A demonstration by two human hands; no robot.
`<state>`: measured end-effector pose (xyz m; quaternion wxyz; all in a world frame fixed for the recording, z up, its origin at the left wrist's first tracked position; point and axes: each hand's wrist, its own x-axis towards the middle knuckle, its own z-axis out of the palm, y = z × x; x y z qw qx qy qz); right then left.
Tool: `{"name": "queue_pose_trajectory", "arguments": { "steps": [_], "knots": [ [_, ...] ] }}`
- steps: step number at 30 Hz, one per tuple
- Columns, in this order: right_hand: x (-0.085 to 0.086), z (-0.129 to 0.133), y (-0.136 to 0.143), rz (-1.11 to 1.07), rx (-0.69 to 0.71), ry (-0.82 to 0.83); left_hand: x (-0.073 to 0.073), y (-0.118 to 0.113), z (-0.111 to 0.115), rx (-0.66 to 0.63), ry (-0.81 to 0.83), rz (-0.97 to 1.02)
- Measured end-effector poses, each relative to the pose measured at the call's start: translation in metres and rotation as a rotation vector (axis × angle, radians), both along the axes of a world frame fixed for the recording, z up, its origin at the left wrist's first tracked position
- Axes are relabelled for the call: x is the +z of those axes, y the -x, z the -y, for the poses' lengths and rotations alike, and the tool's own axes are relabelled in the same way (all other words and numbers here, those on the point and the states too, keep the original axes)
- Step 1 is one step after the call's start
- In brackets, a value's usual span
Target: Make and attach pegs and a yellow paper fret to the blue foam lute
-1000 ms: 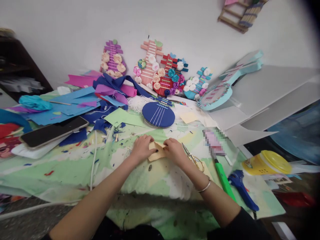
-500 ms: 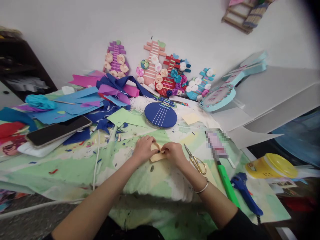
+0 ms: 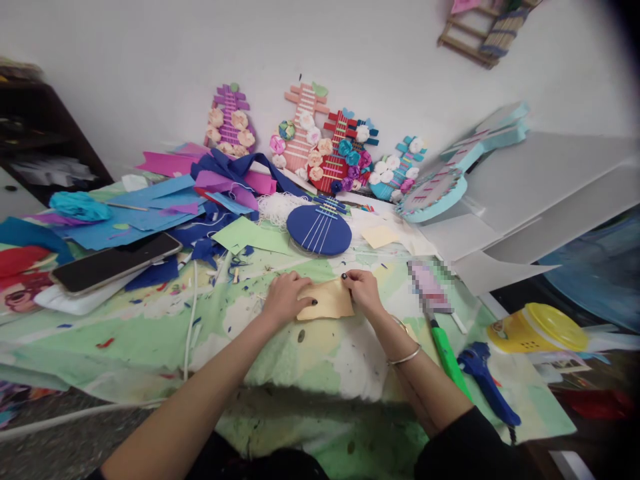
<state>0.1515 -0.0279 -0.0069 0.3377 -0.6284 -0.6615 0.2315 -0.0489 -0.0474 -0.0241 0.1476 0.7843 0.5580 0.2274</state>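
Observation:
A small cream paper piece (image 3: 327,300) lies nearly flat between my two hands, low over the table cloth. My left hand (image 3: 289,299) grips its left end, the thumb on top of the paper. The fingers of my right hand (image 3: 361,288) pinch the upper right corner. Behind the paper sits a dark blue round instrument body (image 3: 319,230) with pale strings. The scissors beside my right wrist are mostly hidden by the forearm.
A green-handled tool (image 3: 447,357), a blue glue gun (image 3: 487,383) and a yellow tub (image 3: 537,328) stand to the right. On the left are a phone (image 3: 117,262), coloured paper and a white cable (image 3: 191,320). Decorated paper instruments (image 3: 304,127) lean against the wall.
The cream paper was curled between both hands and is now opened out flat. My right hand has moved right and up to its corner, and its forearm now covers the scissors.

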Motion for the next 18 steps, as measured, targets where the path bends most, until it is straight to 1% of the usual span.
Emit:
{"name": "queue_pose_trajectory", "arguments": {
  "steps": [3, 6, 8, 9, 10, 12, 14, 16, 18],
  "knots": [
    [-0.007, -0.003, -0.003, -0.014, -0.012, 0.024, 0.001, 0.002, 0.000, -0.005, 0.001, 0.097],
    [-0.008, -0.004, -0.009, -0.036, -0.028, 0.024, 0.005, 0.005, 0.002, 0.007, 0.028, 0.246],
    [-0.005, -0.003, -0.013, -0.070, -0.058, -0.023, 0.009, 0.007, 0.004, 0.029, 0.046, 0.327],
    [-0.003, -0.001, -0.014, -0.088, -0.076, -0.074, 0.011, 0.007, 0.005, 0.046, 0.036, 0.356],
    [0.000, 0.003, -0.015, -0.104, -0.091, -0.138, 0.014, 0.007, 0.007, 0.069, 0.005, 0.379],
    [0.008, 0.013, -0.013, -0.122, -0.089, -0.262, 0.020, 0.005, 0.011, 0.123, -0.118, 0.395],
    [0.017, 0.024, -0.006, -0.144, -0.031, -0.308, 0.027, 0.000, 0.016, 0.152, -0.280, 0.364],
    [0.025, 0.034, 0.002, -0.160, 0.033, -0.345, 0.032, -0.004, 0.022, 0.120, -0.424, 0.275],
    [0.032, 0.040, 0.008, -0.105, 0.057, -0.435, 0.033, -0.007, 0.026, 0.057, -0.530, 0.162]
  ]
}}
